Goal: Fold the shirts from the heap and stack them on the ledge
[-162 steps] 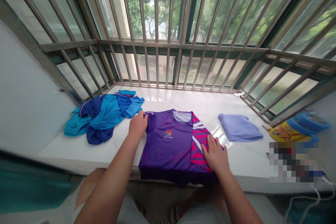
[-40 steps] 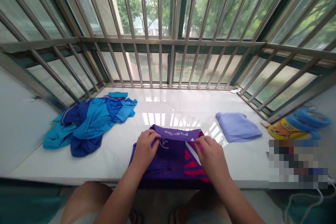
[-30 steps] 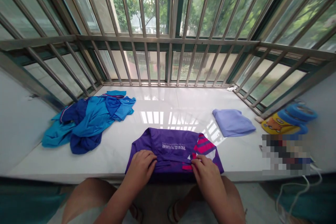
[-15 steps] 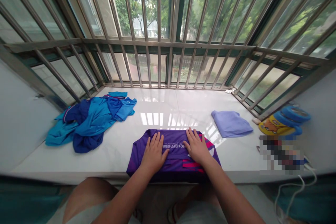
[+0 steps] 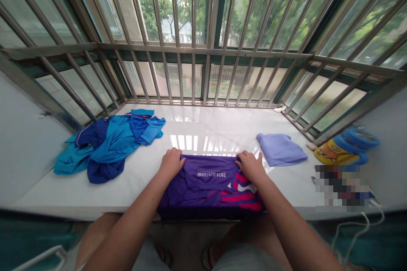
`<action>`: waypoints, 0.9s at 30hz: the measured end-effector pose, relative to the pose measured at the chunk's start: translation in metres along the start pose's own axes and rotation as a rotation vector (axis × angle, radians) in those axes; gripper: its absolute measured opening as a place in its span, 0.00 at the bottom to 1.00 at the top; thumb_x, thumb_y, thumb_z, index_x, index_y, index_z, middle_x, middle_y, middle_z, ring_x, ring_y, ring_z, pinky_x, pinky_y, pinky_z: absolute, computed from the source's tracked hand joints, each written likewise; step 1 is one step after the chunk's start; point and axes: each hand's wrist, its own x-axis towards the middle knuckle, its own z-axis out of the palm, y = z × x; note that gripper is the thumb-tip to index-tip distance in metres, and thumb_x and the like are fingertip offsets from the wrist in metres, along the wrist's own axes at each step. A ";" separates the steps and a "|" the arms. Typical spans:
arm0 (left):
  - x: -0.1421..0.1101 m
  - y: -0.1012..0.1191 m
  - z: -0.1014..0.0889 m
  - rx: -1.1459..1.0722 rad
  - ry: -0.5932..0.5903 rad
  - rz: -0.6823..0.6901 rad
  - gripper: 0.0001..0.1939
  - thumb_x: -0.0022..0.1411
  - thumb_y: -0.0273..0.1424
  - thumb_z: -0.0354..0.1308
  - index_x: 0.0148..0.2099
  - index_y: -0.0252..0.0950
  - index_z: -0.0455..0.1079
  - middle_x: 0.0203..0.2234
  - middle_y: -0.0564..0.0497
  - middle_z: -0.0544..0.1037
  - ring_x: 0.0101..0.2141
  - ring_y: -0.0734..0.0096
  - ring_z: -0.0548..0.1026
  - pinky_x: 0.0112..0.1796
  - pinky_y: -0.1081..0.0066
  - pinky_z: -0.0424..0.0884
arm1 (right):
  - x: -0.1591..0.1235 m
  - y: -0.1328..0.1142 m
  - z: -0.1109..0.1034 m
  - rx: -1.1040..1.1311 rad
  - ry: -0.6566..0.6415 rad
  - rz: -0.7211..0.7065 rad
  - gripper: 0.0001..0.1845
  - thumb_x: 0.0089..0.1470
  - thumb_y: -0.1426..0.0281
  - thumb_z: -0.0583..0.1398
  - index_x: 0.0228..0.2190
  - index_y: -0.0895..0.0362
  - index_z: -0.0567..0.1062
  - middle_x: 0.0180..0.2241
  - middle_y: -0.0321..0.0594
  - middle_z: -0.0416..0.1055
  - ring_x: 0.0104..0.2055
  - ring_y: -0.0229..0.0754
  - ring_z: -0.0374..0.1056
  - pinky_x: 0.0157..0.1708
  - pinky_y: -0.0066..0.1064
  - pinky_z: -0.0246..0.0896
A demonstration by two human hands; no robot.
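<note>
A folded purple jersey (image 5: 208,182) with pink stripes and white lettering lies at the near edge of the white window ledge (image 5: 203,129). My left hand (image 5: 171,163) is closed on the jersey's far left corner. My right hand (image 5: 251,165) is closed on its far right corner. Both forearms reach over the fabric from below.
A heap of blue garments (image 5: 108,144) lies on the ledge's left side. A folded lavender cloth (image 5: 281,149) sits to the right. Yellow and blue items (image 5: 346,150) rest past the right end. Metal window bars (image 5: 203,51) close off the back and sides.
My hands lay flat on the middle of the folded jersey half a second ago; they have moved out to its far corners and closed on them.
</note>
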 end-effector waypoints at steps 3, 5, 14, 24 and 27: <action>0.029 -0.013 -0.012 -0.057 -0.115 0.021 0.07 0.61 0.34 0.68 0.41 0.39 0.81 0.43 0.42 0.85 0.47 0.51 0.82 0.47 0.62 0.75 | 0.009 0.006 -0.012 0.029 -0.090 -0.019 0.10 0.69 0.66 0.60 0.46 0.54 0.80 0.49 0.48 0.81 0.54 0.52 0.74 0.65 0.56 0.55; 0.046 -0.018 -0.018 -0.085 -0.149 0.040 0.04 0.55 0.32 0.71 0.32 0.40 0.80 0.33 0.46 0.85 0.39 0.56 0.83 0.41 0.66 0.74 | 0.019 0.008 -0.017 0.051 -0.125 -0.034 0.07 0.67 0.66 0.62 0.43 0.54 0.81 0.46 0.46 0.82 0.50 0.49 0.75 0.56 0.42 0.63; 0.113 -0.013 -0.070 -0.219 0.143 0.012 0.05 0.64 0.33 0.64 0.39 0.38 0.78 0.38 0.46 0.85 0.41 0.59 0.81 0.44 0.66 0.74 | 0.084 -0.004 -0.061 0.101 0.058 0.056 0.14 0.73 0.67 0.55 0.53 0.59 0.76 0.48 0.50 0.81 0.48 0.48 0.76 0.43 0.33 0.60; -0.013 -0.047 -0.048 -0.357 0.402 0.139 0.09 0.70 0.35 0.56 0.46 0.43 0.77 0.45 0.46 0.85 0.49 0.55 0.81 0.55 0.57 0.76 | -0.011 -0.012 -0.058 0.120 0.312 -0.185 0.11 0.68 0.72 0.56 0.44 0.51 0.78 0.43 0.42 0.81 0.49 0.49 0.74 0.70 0.50 0.45; -0.072 -0.069 -0.008 -0.352 0.353 0.165 0.10 0.69 0.33 0.55 0.45 0.45 0.78 0.48 0.45 0.86 0.51 0.53 0.82 0.58 0.52 0.76 | -0.071 -0.020 -0.004 0.161 0.300 -0.239 0.14 0.68 0.74 0.54 0.43 0.48 0.78 0.43 0.39 0.81 0.50 0.50 0.75 0.72 0.58 0.39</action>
